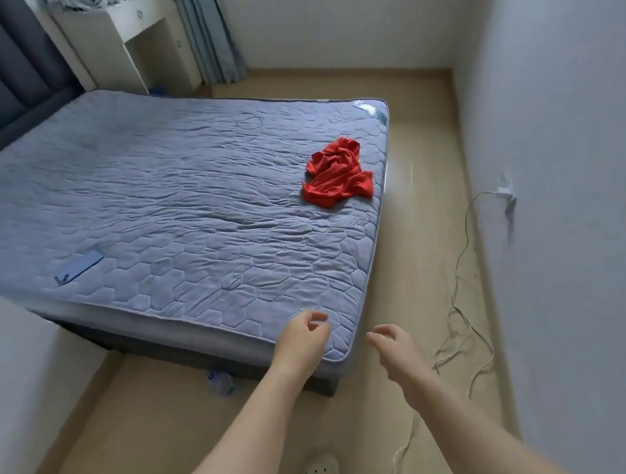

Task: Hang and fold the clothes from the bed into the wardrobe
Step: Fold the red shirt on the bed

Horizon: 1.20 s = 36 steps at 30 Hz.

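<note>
A crumpled red garment [338,177] lies on the blue quilted bed [170,204], near its far right corner. My left hand [305,333] hovers over the bed's near right corner with fingers loosely curled, holding nothing. Just past that corner, my right hand [393,347] hangs over the floor, also loosely curled and empty. Both hands are well short of the garment. No wardrobe is in view.
A blue phone [77,268] lies on the bed at the left. A plastic bottle [221,382] sits on the floor by the bed base. Cables [461,322] trail from a wall socket [506,191] along the right-hand floor strip. A white desk [123,29] stands behind the bed.
</note>
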Tool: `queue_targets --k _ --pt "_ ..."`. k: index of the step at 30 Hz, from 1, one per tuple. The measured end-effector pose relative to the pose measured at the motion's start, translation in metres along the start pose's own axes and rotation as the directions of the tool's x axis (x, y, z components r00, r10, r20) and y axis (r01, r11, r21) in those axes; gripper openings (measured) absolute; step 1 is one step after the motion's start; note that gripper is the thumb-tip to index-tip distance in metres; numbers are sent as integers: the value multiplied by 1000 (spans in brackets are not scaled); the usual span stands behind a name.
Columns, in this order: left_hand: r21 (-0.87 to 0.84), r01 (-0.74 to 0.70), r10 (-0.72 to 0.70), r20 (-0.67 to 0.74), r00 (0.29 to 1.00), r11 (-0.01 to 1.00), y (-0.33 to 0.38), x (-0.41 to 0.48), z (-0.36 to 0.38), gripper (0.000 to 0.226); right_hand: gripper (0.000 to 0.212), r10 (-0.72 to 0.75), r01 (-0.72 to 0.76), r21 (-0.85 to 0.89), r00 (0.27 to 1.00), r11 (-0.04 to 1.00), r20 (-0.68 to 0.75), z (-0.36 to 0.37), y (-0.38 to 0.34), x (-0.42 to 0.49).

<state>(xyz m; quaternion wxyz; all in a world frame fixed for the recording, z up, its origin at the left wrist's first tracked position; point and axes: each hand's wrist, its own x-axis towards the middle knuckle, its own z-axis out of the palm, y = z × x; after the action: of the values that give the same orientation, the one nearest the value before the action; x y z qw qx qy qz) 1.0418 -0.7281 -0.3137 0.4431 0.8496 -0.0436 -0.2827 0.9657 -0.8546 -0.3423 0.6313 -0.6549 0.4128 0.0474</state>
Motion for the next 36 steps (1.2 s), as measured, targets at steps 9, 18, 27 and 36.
queue_targets --k 9,18,27,36 --pt "-6 41 -39 136 990 999 65 123 42 16 32 87 -85 31 992 996 -90 -43 -48 105" --pt "-34 87 -85 55 995 996 176 260 112 20 29 55 -57 -24 996 998 -66 -142 -132 259" --pt "-42 136 -134 45 990 990 258 363 161 11 26 138 -138 -46 990 989 -23 -207 -188 364" --pt "-98 144 -143 15 990 985 318 509 154 13 28 157 -157 -111 988 981 -8 -216 -277 495"
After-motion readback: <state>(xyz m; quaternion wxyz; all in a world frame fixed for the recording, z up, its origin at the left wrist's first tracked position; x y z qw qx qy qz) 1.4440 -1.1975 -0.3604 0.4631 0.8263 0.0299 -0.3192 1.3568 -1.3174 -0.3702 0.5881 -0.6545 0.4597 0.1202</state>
